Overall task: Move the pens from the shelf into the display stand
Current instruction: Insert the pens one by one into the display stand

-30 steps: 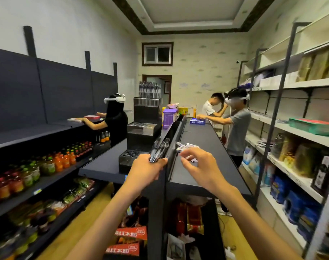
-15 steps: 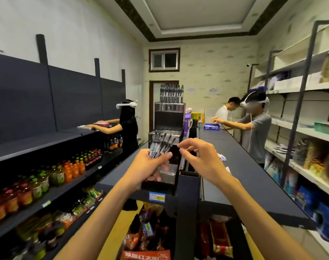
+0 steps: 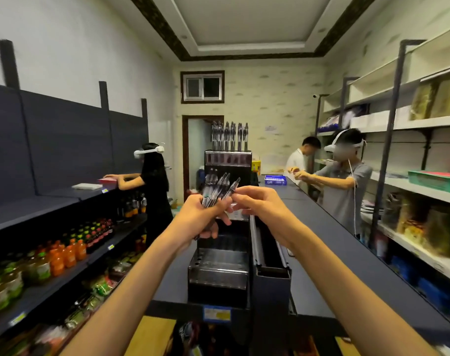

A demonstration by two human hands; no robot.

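The left hand [image 3: 200, 217] grips a bundle of pens [image 3: 218, 188] fanned upward above the tiered display stand [image 3: 218, 273], so the right hand [image 3: 260, 204] fingers [image 3: 238, 199] can pinch one free for slotting.

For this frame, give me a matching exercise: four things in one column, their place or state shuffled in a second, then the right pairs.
Things:
1. Pen bundle
2. Display stand
3. Blue tray
4. Orange bottles

Places or states:
A. on the lower left shelf
B. far down the counter top
C. gripped in the left hand
D. on the counter, below the hands, top row holding upright pens

Pairs: 1-C, 2-D, 3-B, 4-A
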